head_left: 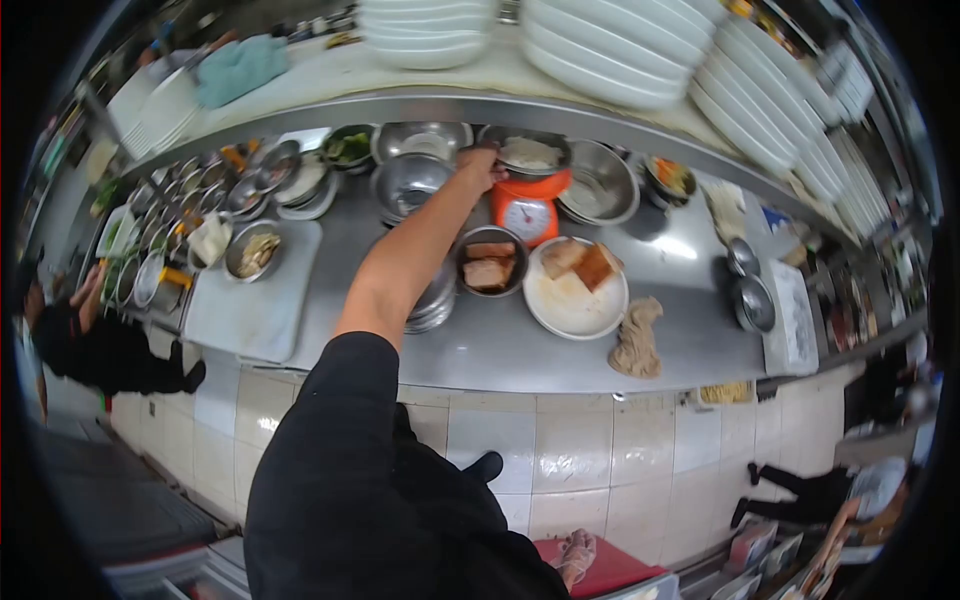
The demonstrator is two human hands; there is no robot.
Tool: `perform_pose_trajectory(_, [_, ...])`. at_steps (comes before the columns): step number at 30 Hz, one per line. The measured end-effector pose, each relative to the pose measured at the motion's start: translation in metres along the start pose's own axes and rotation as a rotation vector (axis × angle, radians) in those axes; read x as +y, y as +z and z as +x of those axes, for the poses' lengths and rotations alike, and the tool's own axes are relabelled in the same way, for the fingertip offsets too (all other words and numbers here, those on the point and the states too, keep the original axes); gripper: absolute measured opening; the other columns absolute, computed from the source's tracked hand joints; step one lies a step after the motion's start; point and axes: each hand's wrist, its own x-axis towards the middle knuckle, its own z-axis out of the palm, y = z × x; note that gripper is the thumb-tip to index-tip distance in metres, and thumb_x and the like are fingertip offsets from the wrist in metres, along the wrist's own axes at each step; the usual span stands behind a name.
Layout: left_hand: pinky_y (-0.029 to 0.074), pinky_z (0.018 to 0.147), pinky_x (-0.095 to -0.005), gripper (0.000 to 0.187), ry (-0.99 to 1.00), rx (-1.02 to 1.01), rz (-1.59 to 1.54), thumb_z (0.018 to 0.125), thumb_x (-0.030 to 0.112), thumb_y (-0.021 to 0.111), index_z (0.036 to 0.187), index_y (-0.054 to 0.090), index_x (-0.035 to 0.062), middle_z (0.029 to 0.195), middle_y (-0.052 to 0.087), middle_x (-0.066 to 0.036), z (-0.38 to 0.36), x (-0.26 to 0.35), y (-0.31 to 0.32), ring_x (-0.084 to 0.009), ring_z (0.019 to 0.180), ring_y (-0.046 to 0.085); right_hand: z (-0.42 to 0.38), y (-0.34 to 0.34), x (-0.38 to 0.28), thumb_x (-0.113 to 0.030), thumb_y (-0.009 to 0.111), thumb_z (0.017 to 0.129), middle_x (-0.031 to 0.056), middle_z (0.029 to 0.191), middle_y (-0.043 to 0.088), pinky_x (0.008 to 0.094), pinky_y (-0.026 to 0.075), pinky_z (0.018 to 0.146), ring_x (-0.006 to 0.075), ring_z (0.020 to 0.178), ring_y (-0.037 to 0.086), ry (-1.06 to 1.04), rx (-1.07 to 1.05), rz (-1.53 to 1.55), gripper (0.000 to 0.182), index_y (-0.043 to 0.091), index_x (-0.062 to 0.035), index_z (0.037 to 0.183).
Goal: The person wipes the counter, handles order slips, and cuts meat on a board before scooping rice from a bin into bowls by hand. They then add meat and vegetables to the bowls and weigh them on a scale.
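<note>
My left hand (481,166) reaches across the steel counter, its fingers closed on the rim of a metal bowl (530,153) with pale shredded food in it. The bowl sits on an orange dial scale (527,215). Below the scale stand a bowl (490,262) holding browned meat slabs and a white plate (573,318) with more meat pieces (593,264). At the bottom, my right hand (577,553) wears a clear plastic glove. It hangs by a red board (610,566), fingers loosely bent and apparently holding nothing.
Stacked white dishes (610,45) fill the shelf above. A crumpled cloth (637,338) lies near the counter's front edge. To the left are a white cutting board (270,300) and several ingredient containers. One person (100,335) stands at left, another (840,490) at lower right.
</note>
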Motion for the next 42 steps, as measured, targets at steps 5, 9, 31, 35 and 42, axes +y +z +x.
perform_pose_trajectory(5, [0.043, 0.039, -0.0371, 0.010, 0.188, -0.079, -0.175, 0.065, 0.000, 0.056, 0.074, 0.053, 0.0003, 0.061, 0.047, -0.009, -0.051, 0.066, -0.112, -0.0215, 0.048, 0.047, -0.034, 0.083, -0.166, -0.018, 0.060, 0.086, 0.0056, 0.075, 0.058, 0.0276, 0.047, 0.059, 0.0144, 0.066, 0.055, -0.429, -0.293, -0.025, 0.019, 0.059, -0.0004, 0.094])
perform_pose_trajectory(9, [0.040, 0.034, -0.0344, 0.017, 0.245, 0.210, -0.038, 0.061, 0.000, 0.054, 0.078, 0.052, -0.0011, 0.061, 0.047, -0.008, -0.091, 0.089, -0.239, -0.0200, 0.043, 0.046, -0.087, 0.156, -0.270, -0.015, 0.060, 0.086, 0.0051, 0.074, 0.057, 0.0260, 0.046, 0.060, 0.0125, 0.065, 0.054, -0.631, -0.580, 0.004, 0.014, 0.059, -0.0008, 0.087])
perform_pose_trajectory(31, [0.056, 0.053, -0.0345, 0.029, 0.008, 0.066, -0.179, 0.079, 0.009, 0.058, 0.103, 0.048, -0.0037, 0.088, 0.059, -0.014, 0.007, 0.001, -0.351, -0.0224, 0.067, 0.061, -0.325, 0.831, -0.337, -0.031, 0.059, 0.079, 0.0096, 0.083, 0.059, 0.0306, 0.043, 0.049, 0.0188, 0.057, 0.052, -1.100, -1.127, -0.750, 0.032, 0.056, -0.0054, 0.096])
perform_pose_trajectory(35, [0.053, 0.060, -0.0342, 0.034, -0.072, 0.006, 0.091, 0.083, 0.020, 0.064, 0.106, 0.048, 0.0019, 0.082, 0.058, -0.009, -0.016, 0.011, -0.369, -0.0204, 0.073, 0.060, -0.359, 0.794, -0.364, -0.024, 0.058, 0.078, 0.0133, 0.075, 0.058, 0.0341, 0.045, 0.050, 0.0203, 0.058, 0.055, -1.040, -1.108, -0.986, 0.023, 0.058, -0.0015, 0.083])
perform_pose_trajectory(42, [0.052, 0.054, -0.0312, 0.027, 0.206, 0.086, -0.173, 0.088, 0.026, 0.056, 0.101, 0.053, 0.0031, 0.075, 0.057, -0.007, -0.168, 0.074, -0.430, -0.0196, 0.070, 0.062, -0.403, 0.667, -0.364, -0.020, 0.048, 0.083, 0.0187, 0.068, 0.061, 0.0391, 0.049, 0.067, 0.0287, 0.067, 0.064, -1.041, -1.077, -0.748, 0.025, 0.060, 0.0010, 0.075])
